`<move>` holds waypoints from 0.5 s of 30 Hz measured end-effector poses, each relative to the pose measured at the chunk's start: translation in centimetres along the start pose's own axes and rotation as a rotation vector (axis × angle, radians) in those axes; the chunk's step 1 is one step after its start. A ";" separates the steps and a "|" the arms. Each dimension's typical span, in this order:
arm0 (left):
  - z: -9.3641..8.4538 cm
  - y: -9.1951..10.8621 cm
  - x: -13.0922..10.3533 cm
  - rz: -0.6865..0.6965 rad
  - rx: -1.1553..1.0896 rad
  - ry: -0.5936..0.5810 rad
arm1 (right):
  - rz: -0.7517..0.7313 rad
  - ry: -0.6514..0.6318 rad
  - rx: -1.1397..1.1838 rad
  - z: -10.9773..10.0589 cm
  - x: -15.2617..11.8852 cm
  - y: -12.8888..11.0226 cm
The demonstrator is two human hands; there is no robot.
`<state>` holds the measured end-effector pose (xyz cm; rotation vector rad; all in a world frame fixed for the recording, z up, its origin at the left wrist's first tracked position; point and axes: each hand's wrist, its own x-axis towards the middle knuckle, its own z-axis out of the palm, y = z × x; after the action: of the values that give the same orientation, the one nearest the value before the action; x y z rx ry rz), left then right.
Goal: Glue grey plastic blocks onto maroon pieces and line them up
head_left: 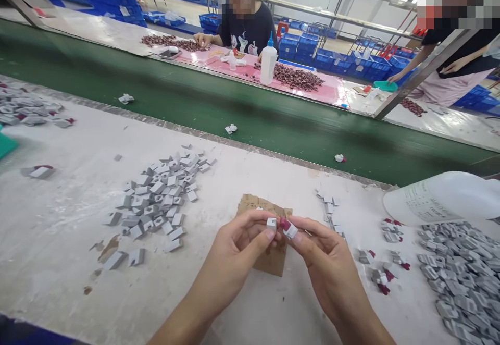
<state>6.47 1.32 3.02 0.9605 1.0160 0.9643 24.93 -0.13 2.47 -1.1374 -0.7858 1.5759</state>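
Observation:
Between the thumb and fingers of my left hand [242,248] is a small grey plastic block [271,223]. My right hand [326,254] pinches a small grey-and-maroon plastic piece [288,228], its maroon end turned toward the block. The two parts are very close; I cannot tell whether they touch. Both hands are over a piece of brown cardboard [275,261] on the white table. To the left lies a heap of loose grey blocks [156,196]. Several grey-and-maroon pieces [380,277] lie to the right of my right hand.
A white plastic bottle [437,197] lies at the right, beside a large pile of grey parts [461,272]. Beyond the table runs a green conveyor belt [175,108] carrying a few small pieces. Across it, a person [250,22] sits near maroon parts [299,77].

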 end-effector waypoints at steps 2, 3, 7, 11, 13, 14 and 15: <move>0.0 0.1 0.0 0.005 0.013 -0.014 | -0.020 -0.010 -0.010 0.0 0.0 0.0; 0.0 0.1 0.1 0.005 0.020 -0.021 | -0.033 -0.013 -0.023 -0.1 0.0 -0.1; -0.1 0.0 0.3 -0.007 0.068 -0.035 | -0.081 -0.039 -0.116 -0.2 0.2 -0.4; -0.1 0.2 0.1 0.004 0.189 -0.072 | -0.142 -0.066 -0.194 -0.4 0.0 -0.5; 0.0 0.6 -0.1 0.034 0.264 -0.085 | -0.180 -0.070 -0.207 -0.6 -0.2 -0.5; 0.0 0.9 -0.1 0.050 0.298 -0.093 | -0.187 -0.075 -0.208 -0.6 -0.3 -0.7; 0.0 1.2 0.1 0.061 0.323 -0.110 | -0.185 -0.083 -0.212 -0.7 -0.2 -0.8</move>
<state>6.31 1.72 4.10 1.3045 1.0735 0.8002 25.89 -0.10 3.05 -1.1196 -1.1026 1.4171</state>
